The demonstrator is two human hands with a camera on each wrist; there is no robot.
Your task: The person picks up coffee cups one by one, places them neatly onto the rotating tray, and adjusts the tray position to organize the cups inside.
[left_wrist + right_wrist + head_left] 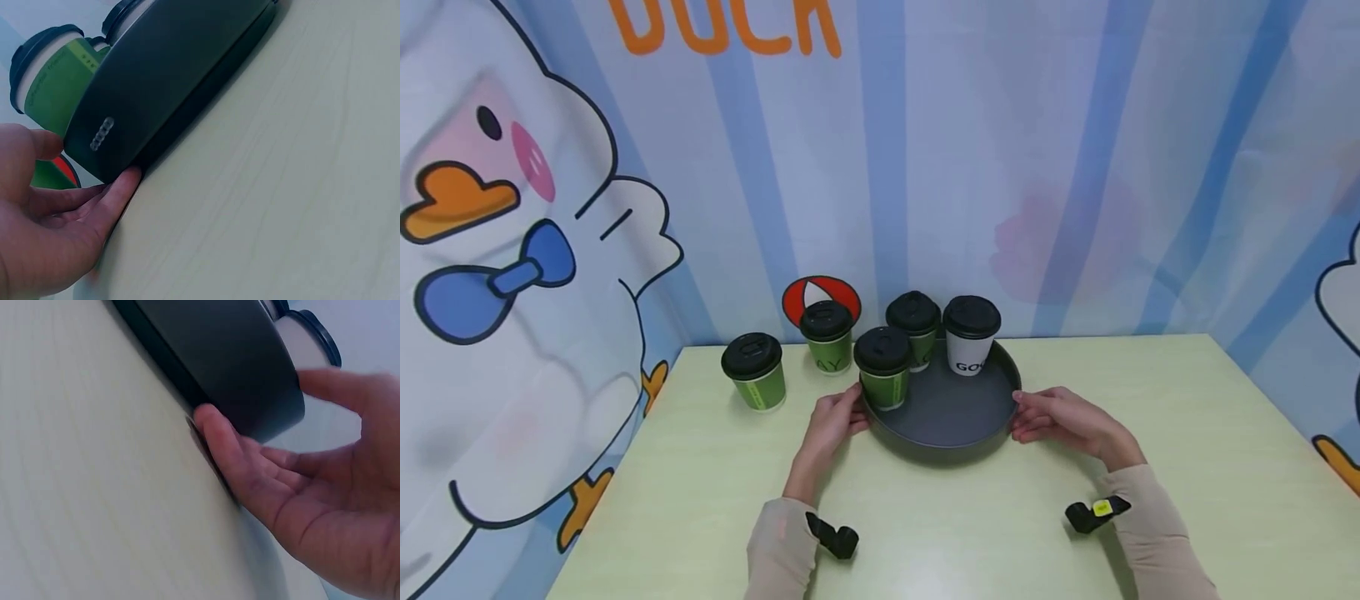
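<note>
A round dark grey tray (951, 421) with a raised rim is held between both hands. At its left side my left hand (830, 423) grips the rim, thumb near the top edge and fingers under the bottom, as the left wrist view shows. My right hand (1063, 423) holds the opposite side the same way, its fingers (219, 434) tucked beneath the edge. Inside the tray stand a green paper cup (883, 387) at the front left, another green cup (922, 346) behind it, and a white cup (967, 350) at the back, all with black lids.
Two more lidded green cups, one at the far left (760, 387) and one nearer the tray (830, 354), stand on the pale yellow table (955, 533). Behind the table's back edge hangs a blue striped cloth (955, 167) printed with cartoon ducks.
</note>
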